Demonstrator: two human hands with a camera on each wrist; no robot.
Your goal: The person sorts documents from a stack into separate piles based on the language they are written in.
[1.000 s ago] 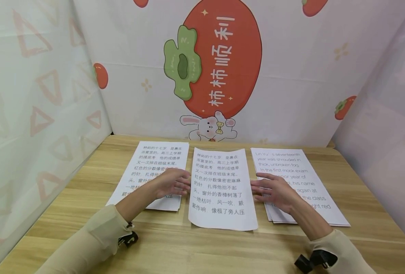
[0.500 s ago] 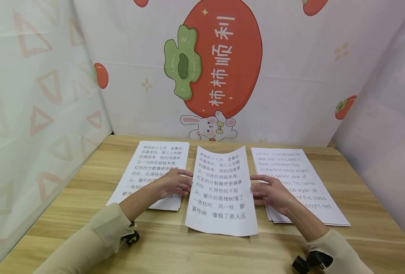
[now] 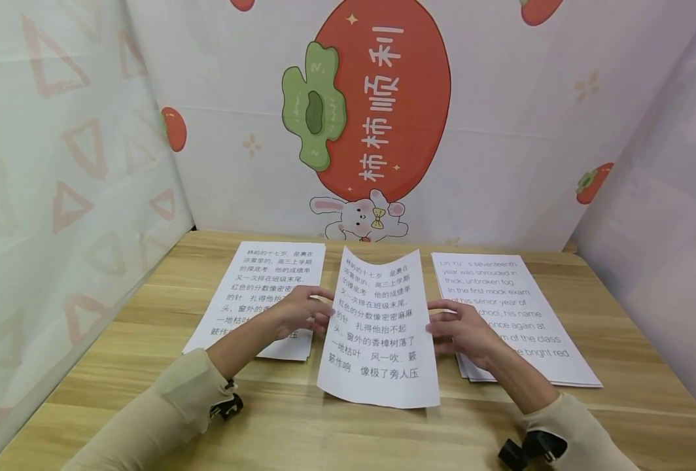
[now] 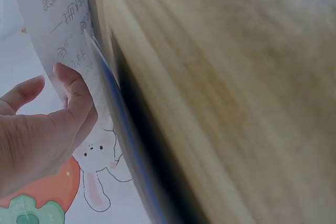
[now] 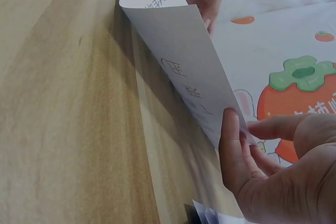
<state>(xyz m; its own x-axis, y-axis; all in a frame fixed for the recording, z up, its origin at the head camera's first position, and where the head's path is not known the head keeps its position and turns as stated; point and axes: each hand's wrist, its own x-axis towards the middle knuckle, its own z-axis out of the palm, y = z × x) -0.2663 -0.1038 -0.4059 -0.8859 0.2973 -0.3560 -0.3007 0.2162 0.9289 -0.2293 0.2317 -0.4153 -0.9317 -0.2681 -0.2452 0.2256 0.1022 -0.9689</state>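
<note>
A white sheet of paper (image 3: 374,333) printed with Chinese text is held up over the table by both hands, bowed so its long sides curl upward. My left hand (image 3: 301,311) holds its left edge; in the left wrist view the paper edge runs between the thumb and bent fingers (image 4: 76,93). At the right edge, my right hand (image 3: 466,332) pinches the sheet between fingertips, clear in the right wrist view (image 5: 283,161). Under my left forearm lies a stack of Chinese pages (image 3: 254,268). A stack of English pages (image 3: 560,366) lies partly behind my right hand.
The wooden table (image 3: 336,441) carries both side stacks. A white cloth backdrop (image 3: 501,170) with a persimmon and rabbit print rises behind its far edge, and more cloth hangs at left and right. Black devices (image 3: 227,407) are strapped at the sleeve cuffs.
The middle sheet has bowed more strongly, its top corners rising and its lower edge coming slightly nearer. My hands have moved a little closer together. Both side stacks have stayed in place.
</note>
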